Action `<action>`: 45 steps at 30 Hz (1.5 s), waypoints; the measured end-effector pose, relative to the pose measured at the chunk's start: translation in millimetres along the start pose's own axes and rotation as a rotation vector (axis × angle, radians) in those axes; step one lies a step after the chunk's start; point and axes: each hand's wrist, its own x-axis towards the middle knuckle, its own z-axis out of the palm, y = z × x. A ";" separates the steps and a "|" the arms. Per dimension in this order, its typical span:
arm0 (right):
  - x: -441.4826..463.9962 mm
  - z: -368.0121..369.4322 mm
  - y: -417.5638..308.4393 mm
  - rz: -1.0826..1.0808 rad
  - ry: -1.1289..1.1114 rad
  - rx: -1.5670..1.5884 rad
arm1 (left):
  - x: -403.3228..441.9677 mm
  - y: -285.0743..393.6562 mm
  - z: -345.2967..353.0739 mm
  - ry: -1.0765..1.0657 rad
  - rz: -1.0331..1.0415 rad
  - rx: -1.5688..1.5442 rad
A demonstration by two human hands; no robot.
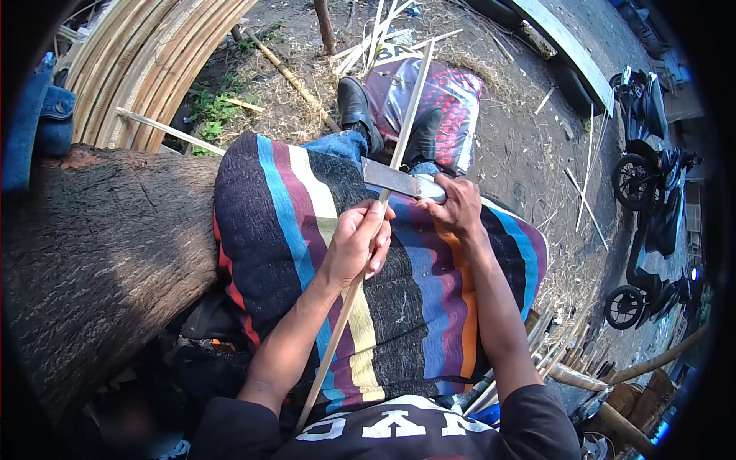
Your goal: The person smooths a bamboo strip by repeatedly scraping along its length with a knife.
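Note:
A long, thin pale strip (414, 98), of wood or bamboo, slants across my lap from near my shirt to past my shoes. My left hand (359, 241) is closed around it near its middle. In my right hand (458, 205) I grip the pale handle of a knife (389, 179). Its broad flat blade lies crosswise against the strip, just beyond my left fingers. The exact contact of the cutting edge is too small to make out. Under both hands a striped cloth (395, 307) covers my legs.
A thick log (107, 261) lies at my left, with curved slats (146, 61) behind it. Beyond my shoes (354, 103) a printed sack (460, 115) rests on the ground among loose strips. Motorcycles (652, 176) stand at the right, and poles (579, 377) lie near my right elbow.

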 end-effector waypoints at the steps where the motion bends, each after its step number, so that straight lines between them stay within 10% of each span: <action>1: -0.6 -4.5 -4.8 -0.078 -0.022 0.030 | -2.0 2.0 2.9 -0.015 -0.038 0.012; 25: 5.3 -16.0 58.2 0.365 0.058 -0.279 | -14.1 1.7 -1.5 -0.057 -0.123 -0.125; 41: -13.3 -59.4 80.5 0.108 0.230 -0.242 | -54.9 -3.3 18.0 -0.195 -0.291 -0.013; 45: -10.3 -59.5 97.9 0.493 0.227 -0.246 | -79.6 -2.0 13.8 -0.141 -0.342 0.018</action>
